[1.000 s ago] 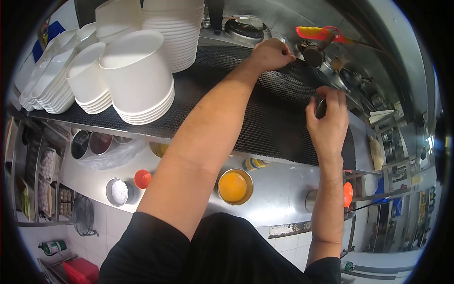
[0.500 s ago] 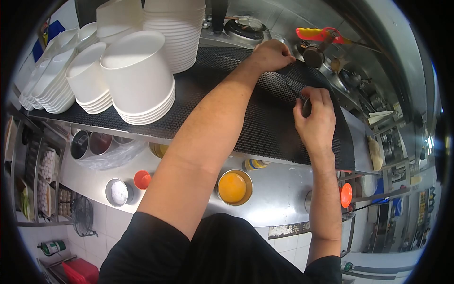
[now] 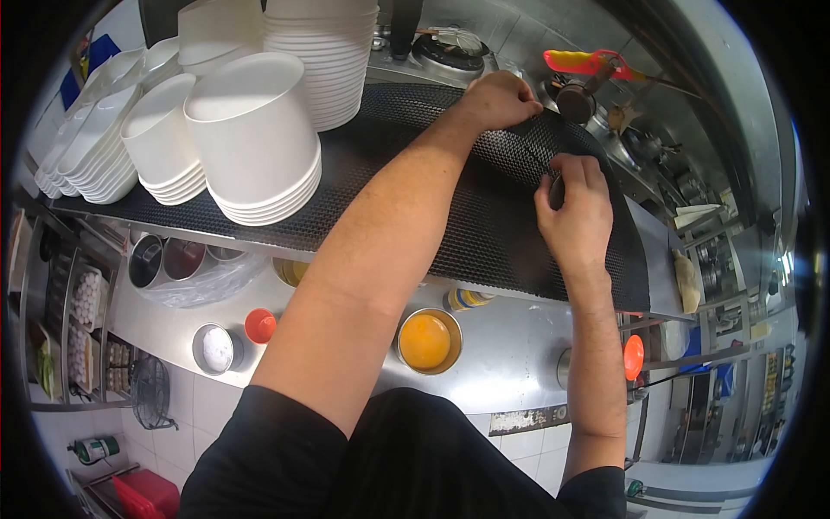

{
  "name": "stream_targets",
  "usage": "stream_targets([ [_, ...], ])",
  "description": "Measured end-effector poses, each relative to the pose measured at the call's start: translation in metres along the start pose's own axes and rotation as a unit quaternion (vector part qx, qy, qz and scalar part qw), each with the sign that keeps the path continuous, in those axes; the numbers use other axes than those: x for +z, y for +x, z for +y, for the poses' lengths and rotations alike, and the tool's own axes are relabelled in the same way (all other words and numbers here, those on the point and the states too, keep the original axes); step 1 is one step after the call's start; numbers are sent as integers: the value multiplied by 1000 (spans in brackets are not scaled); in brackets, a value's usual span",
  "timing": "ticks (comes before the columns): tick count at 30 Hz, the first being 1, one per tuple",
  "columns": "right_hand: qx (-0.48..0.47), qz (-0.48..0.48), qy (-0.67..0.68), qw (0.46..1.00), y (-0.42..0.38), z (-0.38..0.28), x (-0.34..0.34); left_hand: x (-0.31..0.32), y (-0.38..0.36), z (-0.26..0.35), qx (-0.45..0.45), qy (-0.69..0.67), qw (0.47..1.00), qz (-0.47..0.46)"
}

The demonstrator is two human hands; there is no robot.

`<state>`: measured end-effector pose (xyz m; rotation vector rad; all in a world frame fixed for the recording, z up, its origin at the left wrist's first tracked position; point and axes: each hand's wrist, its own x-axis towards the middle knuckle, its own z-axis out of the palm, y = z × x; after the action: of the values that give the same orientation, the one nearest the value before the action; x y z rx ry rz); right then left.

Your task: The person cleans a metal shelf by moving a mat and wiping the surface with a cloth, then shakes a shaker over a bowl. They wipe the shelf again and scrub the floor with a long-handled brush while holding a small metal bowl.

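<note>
A black textured mat (image 3: 510, 225) covers the top of a raised metal shelf. My left hand (image 3: 501, 99) reaches across to the mat's far edge, its fingers closed in a pinch there. Nearer to me on the right, my right hand (image 3: 579, 212) is curled with a dark fold of the mat between thumb and fingers. Around and between my hands the mat's surface looks bent, with a shiny raised band catching light. Stacks of white bowls (image 3: 251, 130) stand upside down on the mat's left part.
Below the shelf, a steel counter (image 3: 501, 372) carries a pot of orange-yellow liquid (image 3: 424, 341), a container of white powder (image 3: 217, 349) and a red cup (image 3: 259, 326). Behind the shelf lie a red-and-yellow lighter (image 3: 588, 63) and a dark ladle (image 3: 575, 104). Egg trays (image 3: 88, 303) fill a left rack.
My right hand has shifted very slightly up and left at the fingers. My left hand stays at the mat's far edge.
</note>
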<state>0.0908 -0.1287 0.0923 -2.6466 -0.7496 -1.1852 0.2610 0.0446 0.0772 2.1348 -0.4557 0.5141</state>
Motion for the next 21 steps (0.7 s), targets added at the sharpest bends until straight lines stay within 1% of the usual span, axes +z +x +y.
stream_targets([
  [2,-16,-5,-22,1000,0,-4,3,0,-1,0,-3,-5,1000,-2],
  [5,-45,-20,-49,998,2,-6,12,-6,-3,5,-39,-7,999,-31],
  [7,-65,-31,-54,996,4,-2,20,-3,0,2,-39,4,999,-38],
  [8,-57,-29,-46,997,4,-1,21,-2,2,1,-38,9,998,-42],
  [11,-38,-20,-25,999,6,-1,17,-3,-2,1,-16,-3,1000,-13],
  [14,-9,-16,-18,1000,8,-7,-3,-2,-3,0,7,3,1000,1],
  [17,11,-7,-14,1000,8,-11,-19,-5,-1,4,-32,23,998,-41],
  [21,9,4,4,1000,7,-6,-25,-4,-2,4,-18,19,999,-30],
])
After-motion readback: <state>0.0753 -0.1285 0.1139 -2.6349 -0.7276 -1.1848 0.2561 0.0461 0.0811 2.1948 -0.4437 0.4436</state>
